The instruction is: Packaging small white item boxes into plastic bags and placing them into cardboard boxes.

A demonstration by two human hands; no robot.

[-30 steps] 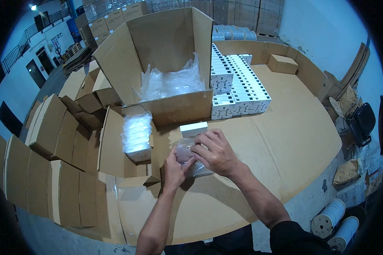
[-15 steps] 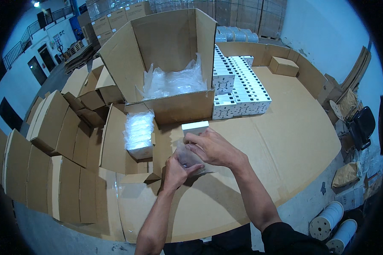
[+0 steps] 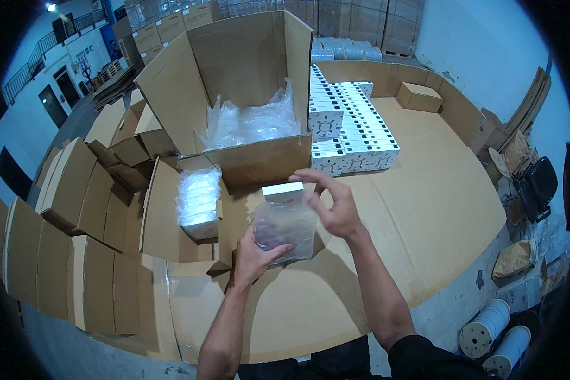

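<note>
1. Between the hands, the translucent plastic pouch (image 3: 299,228) is gripped by the left hand (image 3: 254,258); a loose thumb could let it slip.
2. Beyond the pouch, the white box (image 3: 282,190) may shift if the right hand (image 3: 341,210) (fingers parted, contact unclear) sweeps leftward.

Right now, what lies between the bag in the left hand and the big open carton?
In the head view, a white box shows between the bag and the big carton, partly hidden behind the bag.
</note>
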